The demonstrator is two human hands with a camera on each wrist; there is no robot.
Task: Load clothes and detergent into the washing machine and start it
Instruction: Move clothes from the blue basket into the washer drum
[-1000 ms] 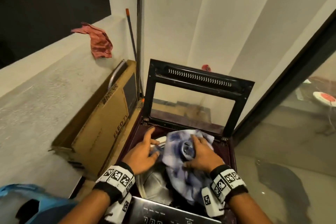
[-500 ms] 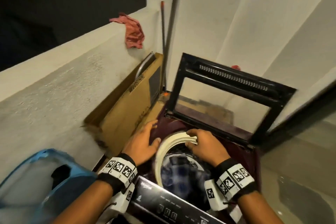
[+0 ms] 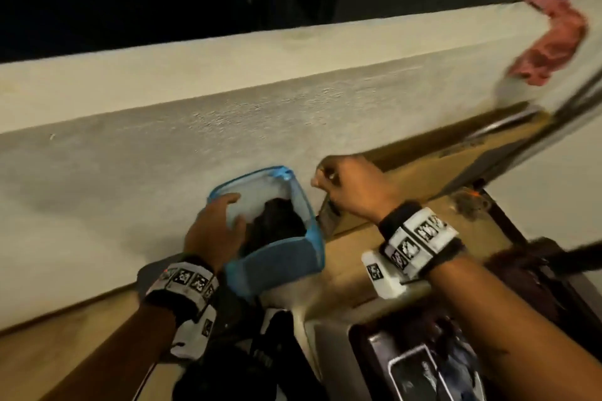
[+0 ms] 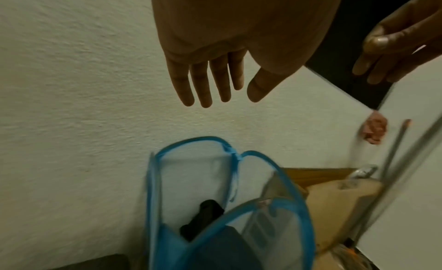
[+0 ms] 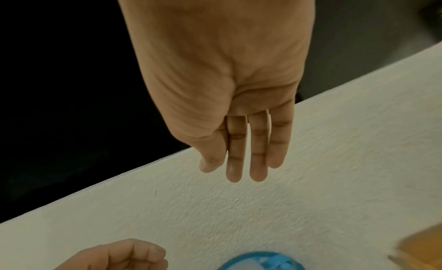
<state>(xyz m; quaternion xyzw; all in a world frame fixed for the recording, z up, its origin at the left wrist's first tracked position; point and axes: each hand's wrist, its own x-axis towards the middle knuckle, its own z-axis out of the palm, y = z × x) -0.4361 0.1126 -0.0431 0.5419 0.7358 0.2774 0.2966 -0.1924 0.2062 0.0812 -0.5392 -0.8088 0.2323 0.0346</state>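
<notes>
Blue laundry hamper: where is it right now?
Head view: the blue laundry hamper stands against the white wall, under the left hand, left of the cardboard box.

Blue-rimmed laundry basket (image 3: 283, 257) with pale see-through mesh, near the wall; black clothes (image 3: 277, 221) inside. Cream, rough-textured wall (image 3: 163, 156). Pinkish-red rag (image 3: 550, 45) far right on the ledge. Tan cardboard box (image 3: 423, 179) at right. Black-and-white square-patterned wristbands (image 3: 417, 238). Dark maroon washing machine (image 3: 527, 296) near right.

red rag (image 3: 550, 42) on ledge (image 3: 228, 65), cardboard box (image 3: 423, 179)
</notes>
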